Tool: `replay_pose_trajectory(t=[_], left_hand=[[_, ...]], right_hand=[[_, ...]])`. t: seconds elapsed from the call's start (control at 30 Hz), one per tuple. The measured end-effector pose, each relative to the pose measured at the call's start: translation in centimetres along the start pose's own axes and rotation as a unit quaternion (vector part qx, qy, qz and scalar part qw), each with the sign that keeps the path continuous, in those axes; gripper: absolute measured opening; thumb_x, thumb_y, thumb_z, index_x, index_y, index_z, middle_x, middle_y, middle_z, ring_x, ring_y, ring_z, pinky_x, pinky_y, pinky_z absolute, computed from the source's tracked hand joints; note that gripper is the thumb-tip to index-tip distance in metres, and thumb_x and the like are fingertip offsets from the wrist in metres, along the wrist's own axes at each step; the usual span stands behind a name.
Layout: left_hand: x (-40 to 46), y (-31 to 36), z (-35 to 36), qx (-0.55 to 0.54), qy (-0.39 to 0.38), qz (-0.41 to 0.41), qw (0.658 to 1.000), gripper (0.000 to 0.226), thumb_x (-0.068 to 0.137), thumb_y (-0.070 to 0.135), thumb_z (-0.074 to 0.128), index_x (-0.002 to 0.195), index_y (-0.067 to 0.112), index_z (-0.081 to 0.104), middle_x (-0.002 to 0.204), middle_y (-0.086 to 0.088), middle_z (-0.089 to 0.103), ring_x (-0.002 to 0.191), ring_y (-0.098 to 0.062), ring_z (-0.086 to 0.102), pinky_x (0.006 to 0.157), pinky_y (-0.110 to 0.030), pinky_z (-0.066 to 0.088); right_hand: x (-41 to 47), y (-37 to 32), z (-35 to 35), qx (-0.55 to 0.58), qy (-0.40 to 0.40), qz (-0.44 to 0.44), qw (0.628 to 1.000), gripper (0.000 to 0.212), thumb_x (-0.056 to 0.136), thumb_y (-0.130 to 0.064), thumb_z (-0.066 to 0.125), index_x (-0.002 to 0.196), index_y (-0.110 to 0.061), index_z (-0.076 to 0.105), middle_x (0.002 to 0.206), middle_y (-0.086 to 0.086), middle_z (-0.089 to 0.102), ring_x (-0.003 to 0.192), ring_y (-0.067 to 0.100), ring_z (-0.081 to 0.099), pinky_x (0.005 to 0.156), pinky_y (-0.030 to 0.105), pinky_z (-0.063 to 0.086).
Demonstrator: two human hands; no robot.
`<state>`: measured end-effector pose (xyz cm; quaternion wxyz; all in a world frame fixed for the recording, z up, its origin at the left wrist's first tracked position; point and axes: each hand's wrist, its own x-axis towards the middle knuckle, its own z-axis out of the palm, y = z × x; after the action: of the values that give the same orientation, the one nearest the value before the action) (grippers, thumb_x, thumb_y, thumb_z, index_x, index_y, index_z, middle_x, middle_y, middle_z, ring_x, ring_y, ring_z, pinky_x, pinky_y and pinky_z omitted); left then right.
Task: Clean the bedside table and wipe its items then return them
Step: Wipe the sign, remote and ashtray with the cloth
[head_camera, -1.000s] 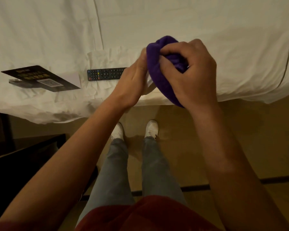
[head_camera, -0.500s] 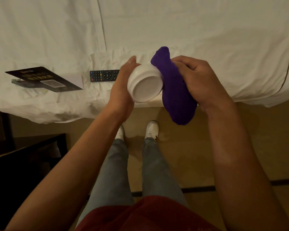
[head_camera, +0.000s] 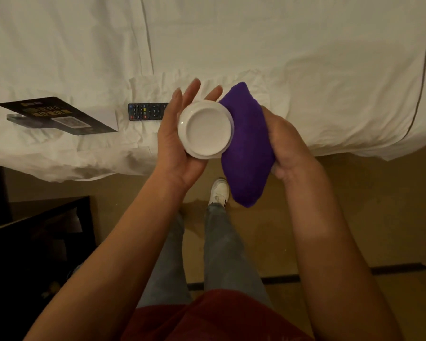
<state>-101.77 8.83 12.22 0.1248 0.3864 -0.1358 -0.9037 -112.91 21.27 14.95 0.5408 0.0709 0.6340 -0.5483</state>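
Head view looks down on a person standing at the near edge of a white bed (head_camera: 280,57). Left hand (head_camera: 175,148) cradles a white dish (head_camera: 205,132), base toward the camera, fingers straight behind it. Right hand (head_camera: 287,146) grips a purple cloth (head_camera: 247,148) pressed against the dish's right side. On the bed to the left lie a remote (head_camera: 145,111) and a dark card (head_camera: 57,115). A dark worktop (head_camera: 35,217) sits near left.

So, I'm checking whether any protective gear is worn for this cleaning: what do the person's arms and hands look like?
Both arms are bare from the elbow down, with no sleeves showing. The left hand and right hand wear no gloves, rings, watch or bands that can be seen.
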Motion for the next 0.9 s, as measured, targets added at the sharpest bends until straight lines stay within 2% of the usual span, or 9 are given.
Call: replay_pose_trajectory(t=[0.17,0.27,0.37,0.47,0.53,0.6,0.7,0.77,0.9], left_hand=[[1.1,-0.1,0.6,-0.065,0.016,0.006,0.998,0.040,0.102,0.039,0.043,0.117,0.009,0.065,0.131,-0.022,0.066,0.132,-0.039,0.057,0.113,-0.051,0.043],[1.7,-0.1,1.2,-0.068,0.062,0.043,0.995,0.039,0.103,0.041,0.041,0.110,0.009,0.064,0.118,-0.022,0.069,0.123,-0.044,0.063,0.113,-0.058,0.041],[1.7,-0.3,1.8,0.027,0.115,0.081,0.990,0.037,0.104,0.044,0.044,0.113,0.013,0.063,0.111,-0.017,0.070,0.113,-0.042,0.069,0.102,-0.058,0.051],[1.4,-0.4,2.1,0.199,0.145,0.154,0.957,0.032,0.105,0.041,0.046,0.116,0.018,0.064,0.107,-0.010,0.071,0.106,-0.034,0.073,0.083,-0.044,0.062],[1.0,-0.6,1.9,0.311,0.122,0.202,0.921,0.033,0.106,0.042,0.042,0.125,0.023,0.061,0.117,-0.008,0.069,0.109,-0.028,0.071,0.087,-0.040,0.060],[0.9,-1.0,1.4,0.390,0.087,0.245,0.883,0.042,0.104,0.047,0.042,0.133,0.020,0.057,0.129,-0.008,0.064,0.116,-0.026,0.067,0.099,-0.048,0.056],[0.9,-1.3,0.6,0.419,0.092,0.285,0.857,0.046,0.095,0.049,0.060,0.125,0.015,0.059,0.128,-0.005,0.064,0.114,-0.023,0.068,0.097,-0.047,0.057],[0.9,-1.3,0.4,0.411,0.107,0.288,0.859,0.042,0.089,0.047,0.069,0.118,0.018,0.059,0.124,-0.007,0.066,0.109,-0.023,0.070,0.091,-0.039,0.059],[1.0,-1.0,0.6,0.375,0.111,0.274,0.879,0.043,0.084,0.042,0.077,0.111,0.018,0.053,0.111,-0.001,0.064,0.109,-0.033,0.069,0.094,-0.053,0.057]], right_hand=[[0.7,1.1,1.7,0.061,0.039,0.023,0.997,0.030,0.097,-0.046,0.064,0.082,-0.029,0.084,0.099,0.002,0.081,0.089,0.015,0.077,0.077,0.033,0.062],[0.6,2.1,2.4,0.057,0.037,0.028,0.997,0.034,0.097,-0.048,0.061,0.079,-0.032,0.083,0.094,0.000,0.081,0.084,0.012,0.077,0.073,0.031,0.061],[0.3,3.1,2.7,0.036,0.032,0.032,0.998,0.033,0.095,-0.051,0.059,0.078,-0.034,0.081,0.090,-0.001,0.080,0.081,0.011,0.076,0.073,0.033,0.058],[0.0,3.8,2.8,0.013,0.035,0.030,0.999,0.033,0.093,-0.052,0.057,0.073,-0.035,0.078,0.081,-0.006,0.078,0.073,0.008,0.074,0.066,0.031,0.054],[0.0,4.0,2.5,0.011,0.042,0.027,0.999,0.034,0.094,-0.050,0.058,0.070,-0.035,0.077,0.076,-0.007,0.076,0.070,0.007,0.073,0.064,0.030,0.052],[0.2,4.0,2.0,0.011,0.039,0.031,0.999,0.033,0.093,-0.052,0.059,0.075,-0.032,0.078,0.079,-0.005,0.077,0.073,0.009,0.073,0.068,0.032,0.054],[0.3,4.0,1.8,0.032,0.014,0.066,0.997,0.033,0.093,-0.052,0.058,0.085,-0.028,0.079,0.088,0.000,0.078,0.081,0.015,0.074,0.078,0.038,0.056],[0.2,4.1,1.7,0.050,0.010,0.078,0.996,0.034,0.094,-0.052,0.057,0.085,-0.028,0.078,0.086,0.000,0.077,0.077,0.014,0.074,0.074,0.036,0.056],[-0.1,4.2,1.5,0.100,0.022,0.065,0.993,0.036,0.098,-0.053,0.055,0.088,-0.026,0.077,0.083,-0.002,0.076,0.074,0.011,0.073,0.067,0.032,0.056]])
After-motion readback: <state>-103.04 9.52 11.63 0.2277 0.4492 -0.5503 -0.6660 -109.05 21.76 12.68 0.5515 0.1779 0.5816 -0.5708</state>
